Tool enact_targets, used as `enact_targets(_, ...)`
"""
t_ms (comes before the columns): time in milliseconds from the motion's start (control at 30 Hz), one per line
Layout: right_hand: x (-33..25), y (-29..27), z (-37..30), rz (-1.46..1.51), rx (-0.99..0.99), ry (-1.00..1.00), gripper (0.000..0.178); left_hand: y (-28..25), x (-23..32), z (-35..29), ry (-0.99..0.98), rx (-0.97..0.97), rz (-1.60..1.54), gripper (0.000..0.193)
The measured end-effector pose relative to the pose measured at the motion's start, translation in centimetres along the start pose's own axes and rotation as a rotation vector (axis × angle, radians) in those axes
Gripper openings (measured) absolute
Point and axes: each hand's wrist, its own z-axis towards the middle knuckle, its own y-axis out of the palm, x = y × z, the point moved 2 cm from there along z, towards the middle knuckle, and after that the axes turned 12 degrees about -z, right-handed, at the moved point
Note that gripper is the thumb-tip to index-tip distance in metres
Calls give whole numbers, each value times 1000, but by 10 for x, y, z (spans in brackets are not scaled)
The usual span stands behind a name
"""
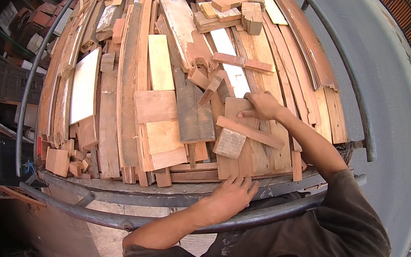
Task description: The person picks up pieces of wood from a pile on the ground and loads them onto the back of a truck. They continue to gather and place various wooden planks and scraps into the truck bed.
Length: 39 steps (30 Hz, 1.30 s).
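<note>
Head view, nearest bit first: there's a dark shirt (pixel 308 236) right up against a round metal rail (pixel 275 212), arms reaching over it. Left hand (pixel 230 199) is palm down by the near edge of the load bed, fingers loosely spread and nothing visible in it. Just past it are the near ends of the stacked wood. Right hand (pixel 265 105) is farther out, well apart from the left, with fingers and thumb at the upper end of a brown board (pixel 238 106). Can't really tell if it's clamped on or just pressing, the far side of that board is hidden. A loose stick (pixel 252 133) slants across between the hands, touching a small block (pixel 230 143).

My guess is the step in hand is lining up that board on the pile, so the next move probably calls for a steady right hand and care with the loose stick. Beyond the right hand: a reddish strip (pixel 243 63), then a chunky block (pixel 252 17) on the heap
</note>
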Motion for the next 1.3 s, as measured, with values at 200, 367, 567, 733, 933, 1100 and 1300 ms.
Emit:
enact_targets(200,47,9,-10,913,186,327,69,5,-3,4,0,33,9,64)
enact_targets(367,27,44,23,405,81,289,76,6,-1,6,36,5,17,62)
enact_targets(567,3,57,10,844,10,307,54,-1,-2,6,13,-3,47,62)
enact_targets(733,-8,28,-1,1281,113,251,45,-1,-7,2,21,130,7,63)
enact_targets(933,6,-15,-35,1541,64,319,36,8,-10,5,39,236,120,58)
enact_targets(1100,3,-51,5,1732,16,303,28,14,-4,4,-1,174,136,54)
enact_targets(1300,-44,-212,204,1772,351,-275,63,28,-9,15,64,169,121,51)
